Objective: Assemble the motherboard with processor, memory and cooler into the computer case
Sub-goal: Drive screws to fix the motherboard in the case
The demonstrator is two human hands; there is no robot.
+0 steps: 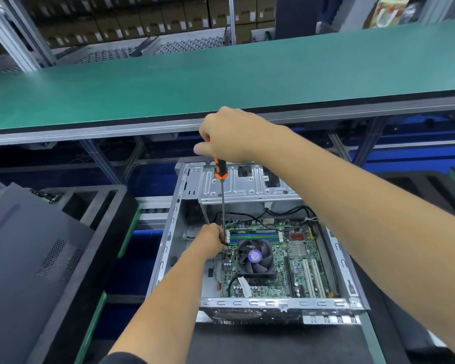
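An electronics assembly line: a long green-matted surface [221, 74] on aluminium framing, stacked cartons [142, 19] on far shelving.

Computer case [168, 240] lies open-side up at centre, below and in front of long shelf [221, 80]. Motherboard [294, 261] inside case, toward its right. Cooler [255, 258] on board, left of centre; memory [255, 236] just behind cooler. Drive cage [247, 183] at case's far end. Screwdriver [222, 198] upright over board's far-left corner: right hand [229, 137] on handle above, left hand [210, 241] at shaft's lower end. Side panel [24, 258] left of case, well apart.
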